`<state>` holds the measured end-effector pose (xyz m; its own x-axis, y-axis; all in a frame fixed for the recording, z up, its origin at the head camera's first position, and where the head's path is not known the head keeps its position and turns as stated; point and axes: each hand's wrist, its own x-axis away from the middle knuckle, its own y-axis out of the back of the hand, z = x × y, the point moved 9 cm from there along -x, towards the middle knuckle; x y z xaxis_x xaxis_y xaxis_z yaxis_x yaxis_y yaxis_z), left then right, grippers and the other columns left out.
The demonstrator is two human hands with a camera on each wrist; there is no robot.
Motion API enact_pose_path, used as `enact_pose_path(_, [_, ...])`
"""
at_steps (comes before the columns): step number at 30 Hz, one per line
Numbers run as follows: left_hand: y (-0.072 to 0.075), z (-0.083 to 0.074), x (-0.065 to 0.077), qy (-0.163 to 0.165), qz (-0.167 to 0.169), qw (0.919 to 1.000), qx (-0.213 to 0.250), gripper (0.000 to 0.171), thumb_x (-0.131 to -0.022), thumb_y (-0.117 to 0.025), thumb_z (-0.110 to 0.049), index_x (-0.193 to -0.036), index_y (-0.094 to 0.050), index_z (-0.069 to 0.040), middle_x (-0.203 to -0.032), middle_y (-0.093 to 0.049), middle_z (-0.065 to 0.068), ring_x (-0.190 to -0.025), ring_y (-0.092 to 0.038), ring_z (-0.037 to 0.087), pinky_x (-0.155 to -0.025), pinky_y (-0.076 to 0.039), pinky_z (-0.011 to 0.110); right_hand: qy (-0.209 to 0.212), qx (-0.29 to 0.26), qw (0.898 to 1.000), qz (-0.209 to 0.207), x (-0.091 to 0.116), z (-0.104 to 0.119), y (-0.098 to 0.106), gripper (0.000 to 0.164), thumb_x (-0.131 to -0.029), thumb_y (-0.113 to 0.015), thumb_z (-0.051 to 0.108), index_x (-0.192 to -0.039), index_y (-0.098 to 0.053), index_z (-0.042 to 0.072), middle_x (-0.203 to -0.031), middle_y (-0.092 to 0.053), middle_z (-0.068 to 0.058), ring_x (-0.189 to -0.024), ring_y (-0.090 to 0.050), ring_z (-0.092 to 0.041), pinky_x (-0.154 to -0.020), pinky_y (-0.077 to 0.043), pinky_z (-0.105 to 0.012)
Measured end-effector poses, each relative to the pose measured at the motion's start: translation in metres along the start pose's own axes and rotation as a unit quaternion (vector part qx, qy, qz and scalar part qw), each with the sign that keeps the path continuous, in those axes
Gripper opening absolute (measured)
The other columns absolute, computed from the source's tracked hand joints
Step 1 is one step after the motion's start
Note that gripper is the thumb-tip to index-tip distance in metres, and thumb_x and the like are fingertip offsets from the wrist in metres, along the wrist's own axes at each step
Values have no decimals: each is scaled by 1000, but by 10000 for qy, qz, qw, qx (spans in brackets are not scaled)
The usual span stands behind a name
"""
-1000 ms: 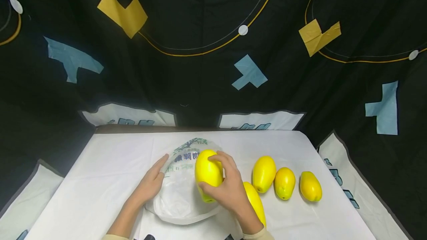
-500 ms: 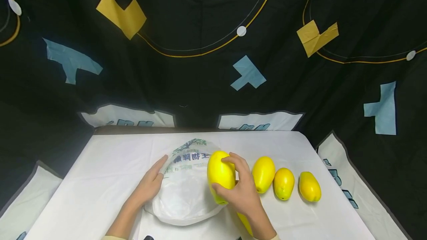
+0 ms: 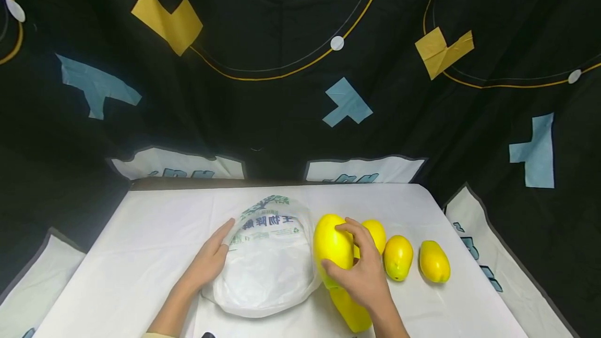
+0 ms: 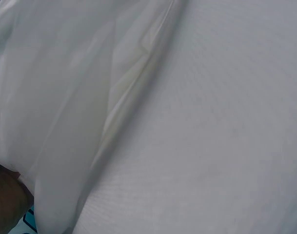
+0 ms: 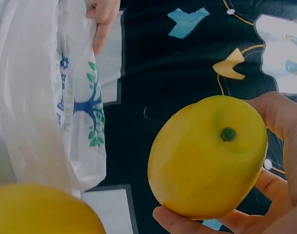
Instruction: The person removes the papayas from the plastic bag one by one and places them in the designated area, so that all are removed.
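A white translucent plastic bag (image 3: 267, 270) with green and blue print stands on the white-covered table with its mouth spread. My left hand (image 3: 208, 257) holds the bag's left edge; its fingers also show at the rim in the right wrist view. My right hand (image 3: 363, 262) grips an oblong yellow papaya-like fruit (image 5: 207, 161) with a green stem spot, just right of the bag. Its thumb and fingers curl round the fruit's right side. Below it lies another such yellow fruit (image 3: 352, 314), partly hidden.
Behind my right hand sits a yellow fruit (image 3: 374, 232), partly covered. Two more, a nearer fruit (image 3: 398, 257) and a farther fruit (image 3: 434, 261), lie to the right on the white table (image 3: 469, 306). A black patterned cloth (image 3: 281, 119) hangs beyond the table.
My right hand has moved right with the yellow fruit, from over the bag to beside its right edge. My left hand stays at the bag's left edge.
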<state>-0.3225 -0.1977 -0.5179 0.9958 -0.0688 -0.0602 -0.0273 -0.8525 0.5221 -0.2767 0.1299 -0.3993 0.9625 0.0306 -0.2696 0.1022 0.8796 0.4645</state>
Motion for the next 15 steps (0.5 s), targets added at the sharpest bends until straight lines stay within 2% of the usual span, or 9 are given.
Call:
enact_pose_path(8, [1, 0, 0, 2, -1, 10000, -15, 60, -96, -31, 2, -155, -22, -5, -160, -20, 17, -146, -14, 36, -118, -11, 54, -293, 120, 9994, -121, 2, -11, 15, 64, -66, -88, 16, -119, -56, 34, -146, -42, 8, -122, -45, -24, -95, -45, -52])
enact_pose_path(15, [0, 1, 0, 17, 8, 10000, 5, 61, -95, -31, 3, -155, -21, -5, -160, -19, 16, -146, -14, 35, -118, -11, 54, -387, 260, 9987, -229, 5, -19, 28, 64, -67, -88, 17, -120, -56, 32, -146, -42, 7, -120, -46, -24, -96, -44, -49])
